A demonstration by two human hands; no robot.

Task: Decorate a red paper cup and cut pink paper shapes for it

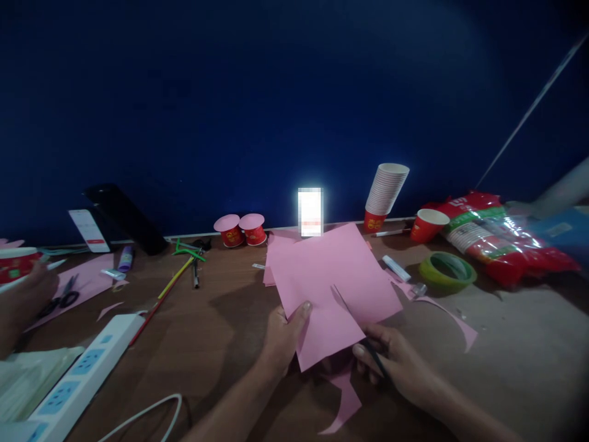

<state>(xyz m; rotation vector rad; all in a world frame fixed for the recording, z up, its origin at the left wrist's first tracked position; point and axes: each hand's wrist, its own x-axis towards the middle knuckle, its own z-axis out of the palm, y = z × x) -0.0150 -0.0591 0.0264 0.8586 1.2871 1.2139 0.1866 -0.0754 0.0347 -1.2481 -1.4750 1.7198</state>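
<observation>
My left hand [285, 334] has its grip pinching the pink sheet [331, 276], thumb on top at the sheet's 7 o'clock edge and fingers hidden underneath. My right hand [391, 362] has its grip pressed together around a dark handle, scissors [373, 356] by the look of it. The blades are hidden under the paper's 5 o'clock corner.

The sheet is tilted just above the tabletop [221, 319], dead centre in front of me. A slit runs in from its near edge toward the middle. A curled pink strip [345, 399] hangs at 6 o'clock below both hands.

I judge the step in hand to be cutting into the sheet, with the cut part way in. A further snip calls for the left grip to keep the paper taut and turn it toward the blades, so the line does not wander.

Farther out:
- At 3 o'clock lie a pink offcut [453, 319], a white glue stick [396, 268] and a green tape roll [447, 270].
- At 1 o'clock a leaning stack of cups [385, 190] stands against the wall.
- At 11 o'clock sit two upturned red cups [239, 230].
- At 9 o'clock another person's hand [23, 298] rests near a second pair of scissors [59, 301].
- A power strip [83, 374] lies at 8 o'clock.
</observation>
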